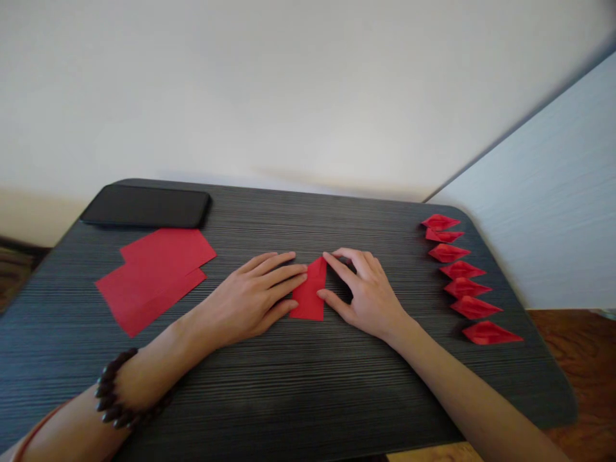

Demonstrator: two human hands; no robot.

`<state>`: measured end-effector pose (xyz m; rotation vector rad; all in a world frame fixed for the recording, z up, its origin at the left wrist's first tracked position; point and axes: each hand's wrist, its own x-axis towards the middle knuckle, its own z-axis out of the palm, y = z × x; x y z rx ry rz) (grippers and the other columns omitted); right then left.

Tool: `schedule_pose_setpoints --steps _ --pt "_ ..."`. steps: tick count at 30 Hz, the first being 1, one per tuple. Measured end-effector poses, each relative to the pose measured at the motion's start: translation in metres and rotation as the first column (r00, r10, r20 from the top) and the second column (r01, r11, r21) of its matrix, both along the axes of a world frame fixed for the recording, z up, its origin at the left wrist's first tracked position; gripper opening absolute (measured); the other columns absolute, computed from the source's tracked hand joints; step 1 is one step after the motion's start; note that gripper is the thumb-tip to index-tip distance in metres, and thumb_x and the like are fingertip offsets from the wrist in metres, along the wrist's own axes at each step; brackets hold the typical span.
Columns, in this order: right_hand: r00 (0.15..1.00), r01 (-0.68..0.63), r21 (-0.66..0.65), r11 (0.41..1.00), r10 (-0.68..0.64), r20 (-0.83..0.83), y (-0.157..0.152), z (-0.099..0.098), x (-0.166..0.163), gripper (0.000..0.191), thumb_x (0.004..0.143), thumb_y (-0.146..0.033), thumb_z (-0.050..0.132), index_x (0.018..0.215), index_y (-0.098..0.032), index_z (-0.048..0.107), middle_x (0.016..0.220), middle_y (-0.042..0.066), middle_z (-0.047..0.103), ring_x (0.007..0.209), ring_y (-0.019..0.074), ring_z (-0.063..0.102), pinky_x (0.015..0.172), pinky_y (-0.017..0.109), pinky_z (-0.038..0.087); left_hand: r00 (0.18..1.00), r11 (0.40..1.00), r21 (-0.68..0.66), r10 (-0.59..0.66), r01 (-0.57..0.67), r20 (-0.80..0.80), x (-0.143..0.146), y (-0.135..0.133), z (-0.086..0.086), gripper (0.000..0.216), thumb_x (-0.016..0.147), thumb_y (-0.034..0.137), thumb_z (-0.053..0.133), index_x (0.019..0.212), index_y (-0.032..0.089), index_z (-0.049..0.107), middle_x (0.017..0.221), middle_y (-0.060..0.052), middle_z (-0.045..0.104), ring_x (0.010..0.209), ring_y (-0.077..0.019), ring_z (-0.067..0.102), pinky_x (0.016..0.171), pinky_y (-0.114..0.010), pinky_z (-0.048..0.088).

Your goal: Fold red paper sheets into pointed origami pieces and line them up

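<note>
A small red piece of paper (310, 294), partly folded, lies in the middle of the dark table (289, 398). My left hand (253, 295) lies flat with fingers stretched out, its fingertips pressing on the paper's left edge. My right hand (363, 289) is on the paper's right side, its index fingertip on the top corner and its thumb on the right edge, the other fingers curled. A dark bead bracelet (118, 394) is round my left wrist.
A stack of flat red sheets (154, 276) lies at the left. A black phone (147, 206) rests at the back left corner. Several folded red paper pieces (462, 279) form a row along the right edge. A wall stands behind the table.
</note>
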<state>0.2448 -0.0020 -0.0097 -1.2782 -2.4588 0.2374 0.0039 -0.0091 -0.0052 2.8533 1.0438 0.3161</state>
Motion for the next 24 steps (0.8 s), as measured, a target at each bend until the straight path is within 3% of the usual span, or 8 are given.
schedule_pose_setpoints --steps 3,7,12,17,20,24 --pt "0.994 -0.072 0.006 0.997 0.073 -0.078 -0.003 -0.001 0.000 0.056 0.080 -0.054 0.059 0.122 -0.016 0.058 0.118 0.012 0.055 0.108 0.0252 0.048 0.093 0.041 0.041 0.996 0.995 0.029 0.092 -0.091 -0.021 0.006 -0.002 0.003 0.042 0.094 0.037 0.042 0.129 0.015 0.051 0.133 -0.008 0.052 0.131 -0.0276 0.036 0.107 -0.046 0.035" --pt "0.977 -0.180 -0.001 0.984 0.178 -0.119 -0.003 -0.004 0.000 0.041 0.080 -0.053 0.059 0.107 -0.022 0.066 0.109 0.007 0.060 0.099 0.0214 0.052 0.086 0.038 0.043 0.992 0.993 0.012 0.121 -0.120 -0.027 0.010 -0.004 0.004 0.043 0.094 0.037 0.042 0.128 0.013 0.051 0.129 -0.010 0.053 0.130 -0.0274 0.036 0.107 -0.044 0.035" --pt "0.966 -0.228 0.048 0.972 0.232 -0.112 -0.002 -0.005 0.000 0.024 0.087 -0.040 0.057 0.101 -0.025 0.068 0.101 0.002 0.066 0.091 0.0177 0.054 0.078 0.034 0.042 0.993 0.993 0.000 0.114 -0.114 -0.002 0.009 -0.004 0.002 0.041 0.094 0.035 0.042 0.128 0.013 0.051 0.128 -0.010 0.053 0.130 -0.0260 0.036 0.108 -0.043 0.034" --pt "0.953 -0.285 0.159 0.945 0.297 -0.055 -0.005 -0.004 -0.005 0.017 0.091 -0.027 0.053 0.090 -0.019 0.068 0.093 0.003 0.068 0.084 0.0173 0.055 0.074 0.033 0.042 0.994 0.994 -0.001 0.105 -0.105 0.011 0.008 -0.003 0.002 0.041 0.093 0.034 0.044 0.128 0.014 0.051 0.127 -0.011 0.053 0.128 -0.0265 0.039 0.108 -0.044 0.035" --pt "0.964 -0.248 0.136 0.959 0.259 -0.064 -0.003 -0.005 -0.009 0.020 0.093 -0.026 0.048 0.087 -0.016 0.064 0.090 0.005 0.067 0.080 0.0172 0.055 0.073 0.033 0.043 0.995 0.995 0.016 0.098 -0.098 0.003 0.010 -0.005 0.003 0.039 0.093 0.033 0.045 0.127 0.017 0.052 0.127 -0.010 0.054 0.127 -0.0277 0.041 0.106 -0.046 0.037" --pt "0.972 -0.101 -0.021 0.995 0.094 -0.216 0.002 -0.006 -0.011 0.019 0.094 -0.025 0.045 0.087 -0.015 0.060 0.089 0.007 0.064 0.083 0.0173 0.056 0.078 0.033 0.046 0.993 0.989 0.082 0.118 -0.120 0.020 0.019 -0.010 0.003 0.034 0.091 0.033 0.049 0.120 0.016 0.058 0.121 -0.011 0.057 0.125 -0.0291 0.043 0.103 -0.046 0.042"
